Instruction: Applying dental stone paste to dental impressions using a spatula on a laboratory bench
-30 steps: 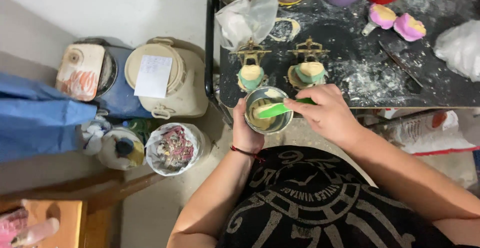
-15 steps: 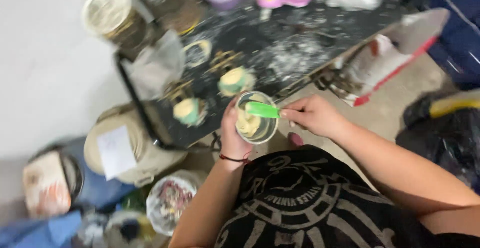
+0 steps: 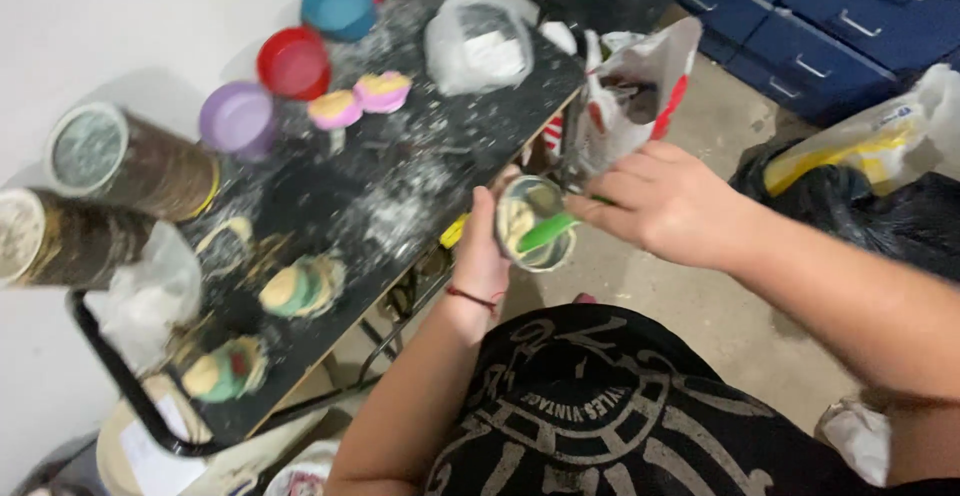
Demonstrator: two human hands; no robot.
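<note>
Left hand (image 3: 487,246) wrapped around a small round cup (image 3: 535,223), fingers closed on its wall, thumb up along the near side. The cup is held in the air just off the counter's (image 3: 400,171) right-hand edge, above the concrete floor (image 3: 700,296), not resting on anything. Pale yellowish paste inside.

Right hand (image 3: 660,201) closed on a green spatula (image 3: 547,232), pinched between thumb and fingers; the blade lies across the cup's mouth, its tip touching the paste.

Counter: black top, dusted with white powder, tilted in view.
- Far end: blue bowl (image 3: 340,1), red bowl (image 3: 293,62), purple bowl (image 3: 237,118) in a row along the wall-side edge.
- Just beside the red and purple bowls: two small pink-and-yellow moulded pieces (image 3: 360,99), touching one another.
- Far right corner: clear plastic bag of white powder (image 3: 478,46).
- Wall-side edge, nearer: two dark tall cylindrical tins (image 3: 130,166), lying tilted, lids pale.
- Near end: two green-and-cream filled moulds (image 3: 300,288), a crumpled clear bag (image 3: 145,301) beside them.

Off the counter's right edge: a white-and-red plastic bag (image 3: 640,81), open. Farther right: blue drawers (image 3: 840,16) and a black bin bag (image 3: 880,216) on the floor. Red cord around the left wrist.
</note>
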